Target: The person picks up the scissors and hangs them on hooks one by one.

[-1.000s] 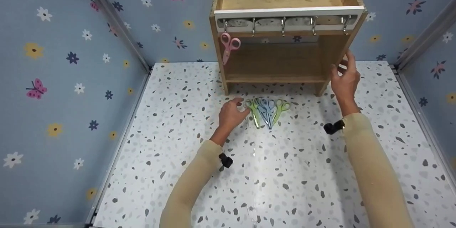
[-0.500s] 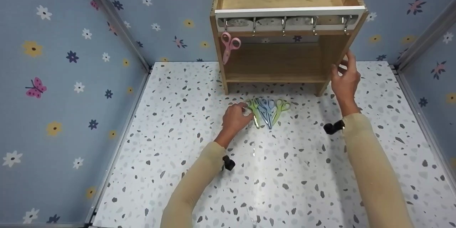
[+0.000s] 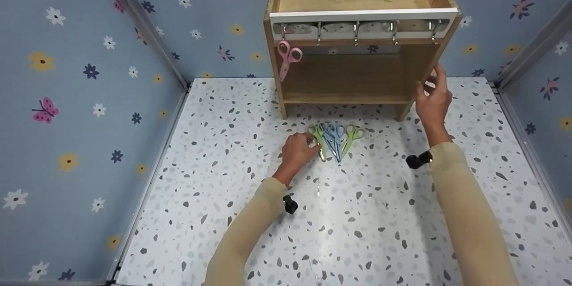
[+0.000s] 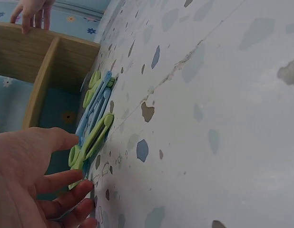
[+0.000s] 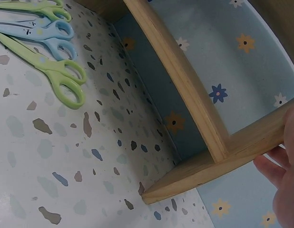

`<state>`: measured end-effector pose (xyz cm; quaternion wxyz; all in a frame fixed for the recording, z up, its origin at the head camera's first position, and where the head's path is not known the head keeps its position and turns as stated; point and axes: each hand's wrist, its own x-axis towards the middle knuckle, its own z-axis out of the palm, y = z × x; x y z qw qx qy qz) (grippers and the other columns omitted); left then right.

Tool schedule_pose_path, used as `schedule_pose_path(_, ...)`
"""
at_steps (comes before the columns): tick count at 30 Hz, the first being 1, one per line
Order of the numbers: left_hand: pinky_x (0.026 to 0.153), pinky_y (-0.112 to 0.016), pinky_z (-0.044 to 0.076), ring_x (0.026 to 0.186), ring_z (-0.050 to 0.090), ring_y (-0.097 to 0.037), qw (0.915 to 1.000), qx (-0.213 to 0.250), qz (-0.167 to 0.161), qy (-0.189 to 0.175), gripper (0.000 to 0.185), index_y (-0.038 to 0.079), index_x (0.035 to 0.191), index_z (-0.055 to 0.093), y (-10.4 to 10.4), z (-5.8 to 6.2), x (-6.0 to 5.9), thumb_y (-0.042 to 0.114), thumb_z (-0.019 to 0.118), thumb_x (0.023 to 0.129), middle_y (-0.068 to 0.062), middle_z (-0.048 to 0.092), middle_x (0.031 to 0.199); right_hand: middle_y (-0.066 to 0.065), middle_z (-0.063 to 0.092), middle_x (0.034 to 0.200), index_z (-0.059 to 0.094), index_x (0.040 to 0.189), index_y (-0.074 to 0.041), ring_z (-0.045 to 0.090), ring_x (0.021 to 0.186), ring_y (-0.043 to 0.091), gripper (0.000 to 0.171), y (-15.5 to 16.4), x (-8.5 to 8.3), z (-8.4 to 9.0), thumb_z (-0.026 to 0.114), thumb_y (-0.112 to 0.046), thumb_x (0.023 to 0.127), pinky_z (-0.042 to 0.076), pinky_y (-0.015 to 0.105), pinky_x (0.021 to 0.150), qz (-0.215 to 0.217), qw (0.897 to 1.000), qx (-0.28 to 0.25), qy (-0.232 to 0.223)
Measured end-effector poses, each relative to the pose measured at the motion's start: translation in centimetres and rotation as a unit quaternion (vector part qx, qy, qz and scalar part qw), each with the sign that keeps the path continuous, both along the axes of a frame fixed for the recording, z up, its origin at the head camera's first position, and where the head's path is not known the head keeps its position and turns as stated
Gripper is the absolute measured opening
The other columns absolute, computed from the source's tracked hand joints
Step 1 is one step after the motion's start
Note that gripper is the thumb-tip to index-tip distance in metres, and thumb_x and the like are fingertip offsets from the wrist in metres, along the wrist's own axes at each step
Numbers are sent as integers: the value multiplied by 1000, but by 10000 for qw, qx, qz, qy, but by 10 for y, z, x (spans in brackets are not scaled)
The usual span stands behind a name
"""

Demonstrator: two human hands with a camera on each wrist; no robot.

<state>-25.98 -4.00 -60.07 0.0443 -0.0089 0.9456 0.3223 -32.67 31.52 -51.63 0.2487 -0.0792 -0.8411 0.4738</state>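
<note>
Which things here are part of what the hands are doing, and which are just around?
In use: left hand at the green scissors; blue scissors beside them; right hand on the wooden rack; pink scissors on a hook.
Around: speckled table, flowered walls.

In the head view the left hand [image 3: 298,151] covers the handle of the nearest green scissors [image 3: 318,138], so whether the fingers touch it cannot be told. In the left wrist view the same hand [image 4: 28,180] is cut off by the left and bottom edges. The right hand [image 5: 282,183] shows only at the lower right edge of the right wrist view, partly behind the wooden shelf [image 5: 223,156]. The hooks [image 3: 355,31] under the shelf top are too small to make out.
</note>
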Motion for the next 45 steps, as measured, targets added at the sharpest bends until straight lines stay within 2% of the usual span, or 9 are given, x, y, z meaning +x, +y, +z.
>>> schedule_pose_path(4, 88, -45, 65, 104, 74, -24, 9999, -168, 4, -12, 31, 13, 113, 87, 3, -1, -1, 40, 86, 98, -7, 85, 118, 10, 64, 165, 46, 172, -26, 68, 148, 30, 60, 0, 0, 0, 61, -13, 115, 55, 48, 124, 22, 9999, 17, 118)
schedule_pose_path(7, 82, -44, 63, 99, 69, -23, 9995, -293, 14, -72, 34, 13, 106, 85, 6, -1, -1, 45, 86, 97, -7, 83, 114, 12, 65, 164, 46, 172, -24, 68, 147, 30, 60, 0, 1, -1, 60, -12, 115, 55, 48, 125, 3, 9999, 34, 159)
schedule_pose_path(16, 94, -46, 63, 116, 70, -28, 9987, -480, 121, -131, 46, 11, 116, 84, 12, -3, 0, 50, 90, 94, -10, 76, 123, 7, 62, 168, 44, 172, -31, 66, 150, 29, 62, -1, 0, 1, 61, -13, 115, 54, 46, 126, -38, 9999, -48, -95)
schedule_pose_path(23, 93, -47, 63, 117, 68, -29, 9981, -613, 93, -5, 45, 12, 115, 84, 13, -7, 0, 50, 92, 92, -11, 76, 122, 4, 61, 169, 44, 172, -30, 66, 149, 28, 63, -1, 0, 2, 63, -12, 115, 54, 45, 126, -33, 9999, -100, -95)
schedule_pose_path(28, 94, -47, 63, 117, 68, -28, 9980, -636, 40, -21, 43, 14, 122, 86, 13, -8, 0, 47, 90, 94, -10, 76, 123, 3, 60, 170, 45, 172, -31, 66, 149, 28, 62, -2, 1, 1, 62, -13, 115, 54, 46, 125, -42, 9999, -68, -69)
schedule_pose_path(30, 94, -47, 63, 118, 69, -28, 9981, -621, 2, -13, 42, 15, 124, 86, 13, -8, 1, 45, 89, 95, -10, 76, 123, 3, 60, 170, 45, 172, -31, 66, 150, 28, 62, -2, 0, 1, 62, -14, 115, 54, 46, 125, -47, 10000, -39, -37)
schedule_pose_path(37, 89, -48, 65, 118, 71, -30, 9980, -580, -111, 233, 37, 15, 125, 86, 10, -14, -2, 41, 85, 97, -11, 77, 122, 22, 71, 153, 47, 171, -25, 73, 140, 40, 58, -1, 1, -4, 62, -15, 115, 56, 55, 121, -54, 9997, 112, 202)
schedule_pose_path(42, 91, -48, 64, 118, 71, -30, 9987, -452, -92, 196, 39, 12, 127, 84, 9, -13, -1, 38, 85, 98, -12, 76, 122, 21, 70, 155, 46, 171, -25, 73, 141, 40, 58, -2, 1, -4, 61, -15, 116, 56, 55, 122, -68, 9998, 120, 175)
schedule_pose_path(45, 97, -48, 63, 119, 71, -30, 9992, -377, -56, 100, 39, 11, 129, 83, 10, -9, 1, 37, 85, 100, -12, 75, 124, 20, 68, 157, 45, 172, -26, 71, 144, 39, 59, -2, 1, -3, 61, -16, 116, 56, 54, 123, -59, 9999, 50, 100)
